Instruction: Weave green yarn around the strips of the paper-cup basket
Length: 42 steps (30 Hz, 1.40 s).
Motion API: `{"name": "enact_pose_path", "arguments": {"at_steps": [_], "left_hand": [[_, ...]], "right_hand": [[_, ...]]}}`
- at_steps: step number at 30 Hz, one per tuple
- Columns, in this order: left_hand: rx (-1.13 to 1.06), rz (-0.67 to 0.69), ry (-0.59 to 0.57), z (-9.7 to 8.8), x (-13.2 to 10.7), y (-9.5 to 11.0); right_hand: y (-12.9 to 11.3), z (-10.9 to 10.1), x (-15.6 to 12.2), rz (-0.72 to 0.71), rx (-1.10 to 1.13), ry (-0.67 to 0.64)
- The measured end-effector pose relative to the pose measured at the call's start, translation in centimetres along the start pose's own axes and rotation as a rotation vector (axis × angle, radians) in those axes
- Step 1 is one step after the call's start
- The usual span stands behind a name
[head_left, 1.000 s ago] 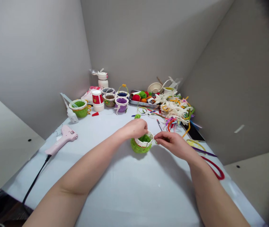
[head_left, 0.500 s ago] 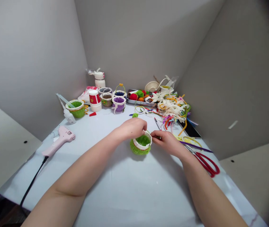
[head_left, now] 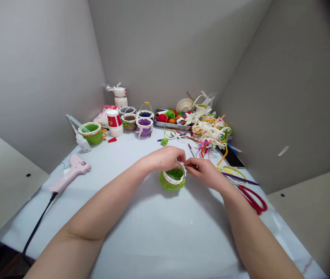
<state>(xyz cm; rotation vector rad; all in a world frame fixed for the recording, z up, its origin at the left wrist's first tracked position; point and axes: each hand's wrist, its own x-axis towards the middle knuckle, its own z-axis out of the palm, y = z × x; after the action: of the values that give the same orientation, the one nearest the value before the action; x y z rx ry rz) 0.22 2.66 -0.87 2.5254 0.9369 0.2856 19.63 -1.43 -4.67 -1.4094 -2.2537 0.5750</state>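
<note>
The small basket (head_left: 172,180) stands on the table (head_left: 153,236), left hand (head_left: 167,157) at its eleven o'clock, right hand (head_left: 204,172) at two. The glue gun (head_left: 72,170) lies at nine, scissors (head_left: 252,197) at three, tray (head_left: 171,124) at twelve.

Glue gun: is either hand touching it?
No, the glue gun lies apart at the left; left hand and right hand are both on the green basket.

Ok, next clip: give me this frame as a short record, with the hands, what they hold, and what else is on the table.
Setting: white table in a grey-walled corner
Left hand: pinches the white rim of the green basket
Right hand: pinches the same rim at its right side
Left of hands: pink glue gun
Right of hands: red scissors
Back: small baskets, tray of yarn balls, pipe cleaner pile
</note>
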Motion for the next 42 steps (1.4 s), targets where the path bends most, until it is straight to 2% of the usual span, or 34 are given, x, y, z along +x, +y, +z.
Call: {"name": "enact_pose_path", "arguments": {"at_steps": [3,12,17,22,26,29,32,36,42], "left_hand": [[-0.094,0.027,-0.023,0.2,0.3,-0.1],[-0.089,-0.015,0.081,1.3,0.7,-0.3],[-0.056,-0.050,0.102,1.7,0.9,-0.4],[-0.019,-0.055,0.108,1.9,1.1,-0.4],[0.025,-0.056,0.118,2.1,1.2,-0.4],[0.044,-0.045,0.122,2.2,1.2,-0.4],[0.043,-0.032,0.111,2.1,1.1,-0.3],[0.002,-0.036,0.099,2.0,1.1,-0.2],[-0.034,-0.053,0.089,2.0,1.1,-0.2]], "right_hand": [[0.1,-0.2,-0.1,0.002,-0.002,-0.008],[-0.4,-2.2,-1.2,0.096,0.174,-0.141],[-1.2,-2.4,-0.1,0.134,0.169,-0.103],[-2.6,-2.0,0.9,0.175,0.029,-0.044],[-3.6,-1.9,0.9,0.111,-0.153,-0.035],[-4.1,-2.3,0.7,-0.009,-0.260,-0.059],[-4.3,-2.8,0.3,-0.165,-0.295,-0.102],[-3.9,-3.1,-0.3,-0.311,-0.298,-0.087],[-2.1,-2.8,-1.5,-0.272,-0.121,-0.067]]}}
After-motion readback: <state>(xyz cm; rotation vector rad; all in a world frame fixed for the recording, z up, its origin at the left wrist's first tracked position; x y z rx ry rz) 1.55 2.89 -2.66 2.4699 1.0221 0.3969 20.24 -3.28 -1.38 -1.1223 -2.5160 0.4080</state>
